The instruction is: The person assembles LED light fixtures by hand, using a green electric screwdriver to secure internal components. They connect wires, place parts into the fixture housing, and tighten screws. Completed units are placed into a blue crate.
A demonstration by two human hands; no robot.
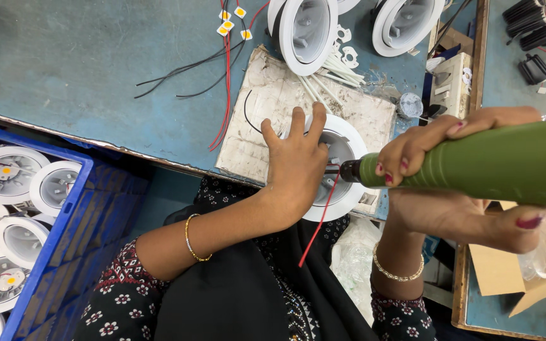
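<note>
A blue crate of white round lamp housings sits at the left, cut off by the frame edge. The worn blue surface carries loose red and black wires and a scuffed white board. On the board lies a white lamp housing, pressed flat by the left hand, which hides its middle. The right hand has its grip wrapped around a green power screwdriver, whose tip disappears behind the left hand.
</note>
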